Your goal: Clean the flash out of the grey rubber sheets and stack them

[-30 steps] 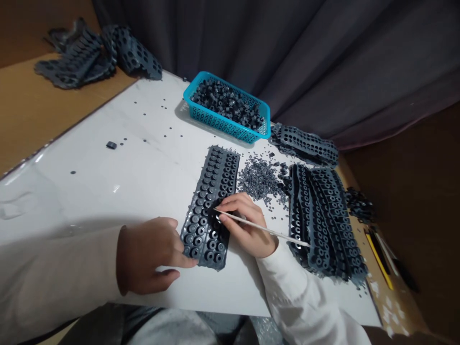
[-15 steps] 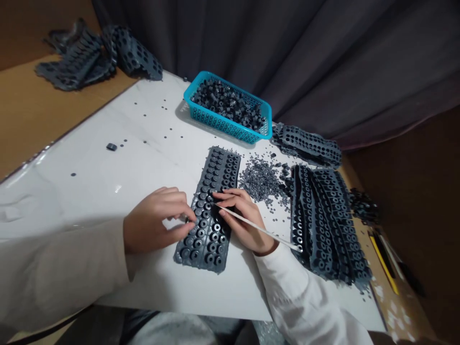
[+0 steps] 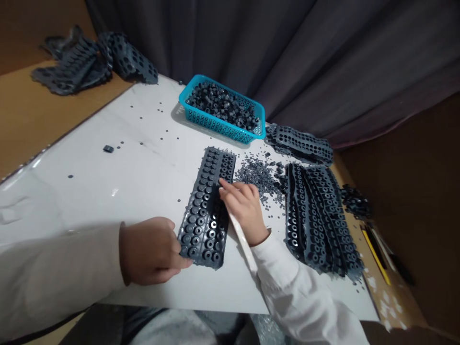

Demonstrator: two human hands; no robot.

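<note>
A dark grey moulded rubber sheet [image 3: 197,211] with rows of round ring-shaped parts lies lengthwise on the white table between my hands. My left hand [image 3: 154,251] is closed, its thumb and fingertips at the sheet's near left corner. My right hand [image 3: 246,208] is over the sheet's right side, closed round a slim white stick-like tool [image 3: 244,244]. The tool's back end points toward my right sleeve; its working tip is hidden by my fingers. Small grey discs [image 3: 257,175] lie heaped just beyond my right hand.
A blue plastic basket [image 3: 219,128] full of small dark rubber parts stands at the back. More moulded sheets [image 3: 319,220] are stacked on the right, with perforated sheets [image 3: 302,143] behind. Perforated scraps [image 3: 75,67] lie at the far left. A yellow-handled tool [image 3: 375,256] rests at the right edge.
My left hand has come down toward me to the sheet's near left corner and closed there. My right hand has shifted slightly up, and the white tool has swung to point more toward me.
</note>
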